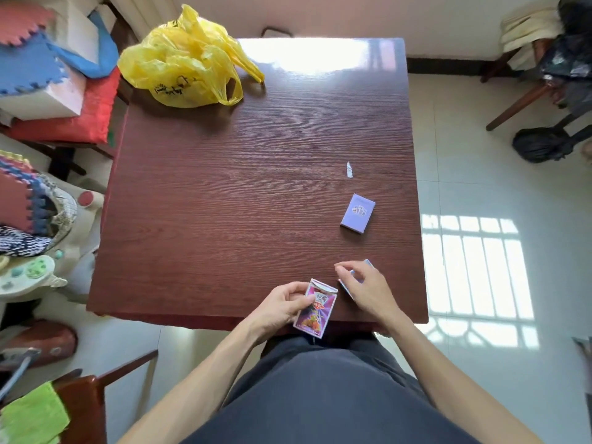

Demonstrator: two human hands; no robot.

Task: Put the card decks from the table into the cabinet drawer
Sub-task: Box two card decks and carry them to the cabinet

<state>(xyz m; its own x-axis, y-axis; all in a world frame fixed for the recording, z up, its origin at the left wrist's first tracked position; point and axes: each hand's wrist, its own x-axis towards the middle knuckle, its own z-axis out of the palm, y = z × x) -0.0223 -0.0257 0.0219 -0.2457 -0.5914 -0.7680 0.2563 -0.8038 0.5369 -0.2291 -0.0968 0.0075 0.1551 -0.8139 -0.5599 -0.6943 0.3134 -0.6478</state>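
**Two decks in hand at the table's near edge, one left out on the wood**

The person stands at the six o'clock side of the dark wooden table (224, 203). The left hand (282, 302) holds a purple pictured deck (317, 310) at its left long edge, thumb on the printed face and fingers curled underneath, so the box tilts up off the table edge. Its top flap looks slightly lifted, though whether cards are inside cannot be told.

Just to the right, at about five o'clock on the tabletop, the right hand (365, 290) arches over a blue deck (368, 264). Its fingers are bent and loosely spread over the box, with thumb and forefinger drawn near each other at the far tip. Most of this deck is hidden, so whether the grip has closed cannot be told.

A lavender deck (357, 213) lies flat and untouched at about three o'clock, well apart from both hands. A small paper scrap (349, 169) sits beyond it.

A crumpled yellow plastic bag (189, 62) rests at eleven o'clock; its contents cannot be seen. No cabinet drawer is in view, so the gathering likely comes first.
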